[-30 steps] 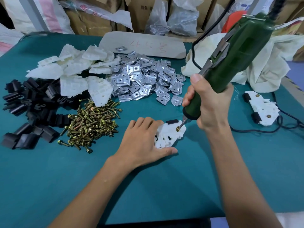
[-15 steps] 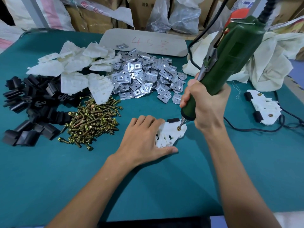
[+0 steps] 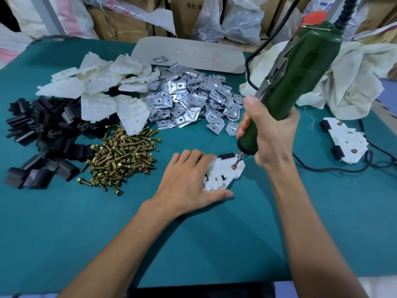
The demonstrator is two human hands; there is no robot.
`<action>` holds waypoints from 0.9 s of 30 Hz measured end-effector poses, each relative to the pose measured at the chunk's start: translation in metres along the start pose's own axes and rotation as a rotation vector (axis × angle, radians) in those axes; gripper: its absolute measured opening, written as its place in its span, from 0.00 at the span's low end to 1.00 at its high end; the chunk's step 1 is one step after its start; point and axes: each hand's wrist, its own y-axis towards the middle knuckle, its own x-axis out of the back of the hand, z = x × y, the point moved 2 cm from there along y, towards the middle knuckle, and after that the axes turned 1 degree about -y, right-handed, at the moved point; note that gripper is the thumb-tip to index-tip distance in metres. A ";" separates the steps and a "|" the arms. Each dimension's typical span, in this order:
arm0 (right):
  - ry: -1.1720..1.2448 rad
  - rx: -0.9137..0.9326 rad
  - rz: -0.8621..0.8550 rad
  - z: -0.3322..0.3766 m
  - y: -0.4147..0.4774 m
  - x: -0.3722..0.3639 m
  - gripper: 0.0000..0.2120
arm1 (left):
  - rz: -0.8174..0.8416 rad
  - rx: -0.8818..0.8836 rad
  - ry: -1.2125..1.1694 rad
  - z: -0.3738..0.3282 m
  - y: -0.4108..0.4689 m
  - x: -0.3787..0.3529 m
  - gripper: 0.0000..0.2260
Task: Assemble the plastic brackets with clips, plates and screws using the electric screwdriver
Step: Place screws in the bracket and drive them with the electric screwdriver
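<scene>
White bracket [image 3: 223, 172] under left hand [image 3: 187, 179], screwdriver [image 3: 294, 87] bit on its screw [image 3: 233, 167]

- Small assembly workshop, doubling as a stockroom.
- One work table [image 3: 193, 244] under teal cloth.
- Parts lie in loose bulk heaps, sorted by kind: white plastic brackets [image 3: 96, 89], black clips [image 3: 43, 136], metal plates [image 3: 189, 100], brass-coloured screws [image 3: 122, 155].
- Corded green electric screwdriver [image 3: 300, 72] at the bench.
- Cardboard cartons [image 3: 120, 24], woven sacks [image 3: 53, 16] and clear plastic bags [image 3: 236, 18] stacked close behind the table.

White bracket [image 3: 222, 169] lies flat on the table, tilted green screwdriver [image 3: 300, 82] on its brass screw [image 3: 233, 167].
</scene>
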 end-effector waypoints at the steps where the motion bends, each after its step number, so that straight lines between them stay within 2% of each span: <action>1: 0.003 -0.022 0.008 0.001 0.002 0.000 0.15 | -0.003 0.004 -0.005 0.000 0.000 0.000 0.43; 8: -0.013 -0.020 0.037 0.002 0.006 -0.003 0.11 | -0.014 0.020 -0.009 0.001 0.000 -0.002 0.42; 14: -0.038 -0.003 0.083 0.006 0.005 0.000 0.17 | 0.003 0.012 -0.034 0.001 0.001 -0.001 0.42; 19: -0.044 -0.003 0.083 0.006 0.003 0.002 0.11 | 0.029 0.005 -0.012 0.000 0.001 0.000 0.44; 23: -0.064 -0.005 0.087 0.016 0.005 0.006 0.16 | 0.033 0.005 -0.010 0.000 0.001 0.000 0.44; 27: -0.024 -0.034 0.083 0.029 0.006 0.015 0.11 | 0.006 0.003 -0.014 0.000 0.000 0.000 0.44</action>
